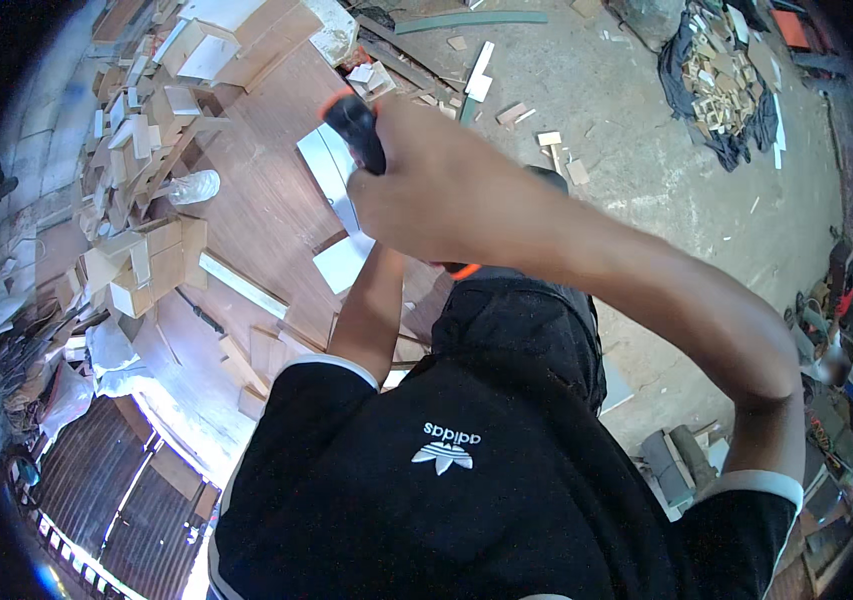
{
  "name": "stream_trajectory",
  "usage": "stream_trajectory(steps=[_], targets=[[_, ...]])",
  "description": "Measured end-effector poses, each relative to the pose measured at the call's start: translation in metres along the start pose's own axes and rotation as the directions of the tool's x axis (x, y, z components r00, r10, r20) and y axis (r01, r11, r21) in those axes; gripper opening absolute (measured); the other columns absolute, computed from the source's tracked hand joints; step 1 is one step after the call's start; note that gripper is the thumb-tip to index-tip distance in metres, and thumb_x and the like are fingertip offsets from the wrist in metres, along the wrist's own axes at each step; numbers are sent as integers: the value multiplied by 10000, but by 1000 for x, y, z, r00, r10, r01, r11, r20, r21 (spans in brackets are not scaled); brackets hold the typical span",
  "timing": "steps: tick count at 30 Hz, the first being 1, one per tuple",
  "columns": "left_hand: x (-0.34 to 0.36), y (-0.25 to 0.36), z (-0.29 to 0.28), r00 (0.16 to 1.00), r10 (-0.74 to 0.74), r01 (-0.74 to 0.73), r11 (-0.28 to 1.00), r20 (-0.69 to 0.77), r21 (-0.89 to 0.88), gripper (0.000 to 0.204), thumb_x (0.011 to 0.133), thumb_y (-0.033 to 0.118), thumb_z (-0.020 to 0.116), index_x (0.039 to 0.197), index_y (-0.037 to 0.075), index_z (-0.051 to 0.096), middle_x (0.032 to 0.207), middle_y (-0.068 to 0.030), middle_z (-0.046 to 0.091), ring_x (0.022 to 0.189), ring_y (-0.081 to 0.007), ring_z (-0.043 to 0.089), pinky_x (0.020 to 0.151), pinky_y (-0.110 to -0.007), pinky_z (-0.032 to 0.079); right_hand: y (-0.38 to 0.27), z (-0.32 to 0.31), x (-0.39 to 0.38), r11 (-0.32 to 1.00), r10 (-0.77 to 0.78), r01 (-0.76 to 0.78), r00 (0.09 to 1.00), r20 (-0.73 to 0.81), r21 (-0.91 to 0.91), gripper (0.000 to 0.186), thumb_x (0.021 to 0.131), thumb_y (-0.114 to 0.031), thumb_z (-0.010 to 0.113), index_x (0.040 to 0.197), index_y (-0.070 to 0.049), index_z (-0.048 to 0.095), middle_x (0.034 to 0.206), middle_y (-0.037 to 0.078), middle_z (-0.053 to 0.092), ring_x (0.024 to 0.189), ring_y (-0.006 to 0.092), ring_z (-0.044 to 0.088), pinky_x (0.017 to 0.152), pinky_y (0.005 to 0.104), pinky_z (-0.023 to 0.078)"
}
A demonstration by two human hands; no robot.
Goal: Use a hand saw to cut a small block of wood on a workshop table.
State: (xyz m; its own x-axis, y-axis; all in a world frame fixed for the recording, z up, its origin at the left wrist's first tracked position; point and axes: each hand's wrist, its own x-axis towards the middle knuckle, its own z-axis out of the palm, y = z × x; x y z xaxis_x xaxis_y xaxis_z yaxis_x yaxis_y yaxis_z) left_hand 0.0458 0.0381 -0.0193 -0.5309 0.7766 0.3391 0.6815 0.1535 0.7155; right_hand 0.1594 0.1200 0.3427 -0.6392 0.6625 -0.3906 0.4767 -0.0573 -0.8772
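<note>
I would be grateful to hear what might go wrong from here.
The right hand grips a black-and-orange tool near a white board; a slip might mark it. The left forearm disappears behind the right arm, so the hidden left hand could perhaps be struck. Loose scraps on the floor might trip someone.

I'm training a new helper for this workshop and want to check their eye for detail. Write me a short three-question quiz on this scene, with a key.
1. Which of the person's hands grips the black-and-orange tool?
2. True or false: the heap of wood scraps at the upper right sits inside a cardboard box.
3. Choose one. The board seen right beside the tool is: A) green, B) white, C) red.

Key:
1. The right hand.
2. False; the scraps lie on a dark sheet.
3. B.
</note>
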Motion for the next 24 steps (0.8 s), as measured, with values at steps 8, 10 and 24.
stream_trajectory(steps=[8, 10, 24], targets=[[6, -1, 6, 999, 32, -32, 998, 13, -54, 369, 848, 264, 595, 1120, 24, 525, 1054, -193, 584, 1004, -389, 532, 903, -479, 406, 141, 64, 102, 996, 55, -54, 998, -19, 66, 278, 709, -110, 572, 888, 103, 577, 846, 336, 628, 862, 443, 651, 780, 470, 519], [9, 0, 7, 999, 42, -41, 997, 17, -72, 366, 853, 265, 592, 1120, 24, 525, 1057, -194, 583, 1008, -389, 532, 905, -479, 405, 152, 80, 101, 999, 27, -25, 995, -94, 28, 287, 710, -104, 570, 912, 99, 568, 847, 335, 628, 871, 443, 650, 787, 478, 515], [2, 3, 0, 999, 35, -35, 989, -6, -140, 347, 883, 265, 571, 1125, 22, 523, 1077, -198, 578, 1033, -386, 527, 918, -478, 399, 127, 91, 10, 997, -72, 72, 979, -192, -5, 326, 777, -74, 591, 1055, 60, 486, 687, 298, 583, 604, 395, 643, 524, 448, 467]])
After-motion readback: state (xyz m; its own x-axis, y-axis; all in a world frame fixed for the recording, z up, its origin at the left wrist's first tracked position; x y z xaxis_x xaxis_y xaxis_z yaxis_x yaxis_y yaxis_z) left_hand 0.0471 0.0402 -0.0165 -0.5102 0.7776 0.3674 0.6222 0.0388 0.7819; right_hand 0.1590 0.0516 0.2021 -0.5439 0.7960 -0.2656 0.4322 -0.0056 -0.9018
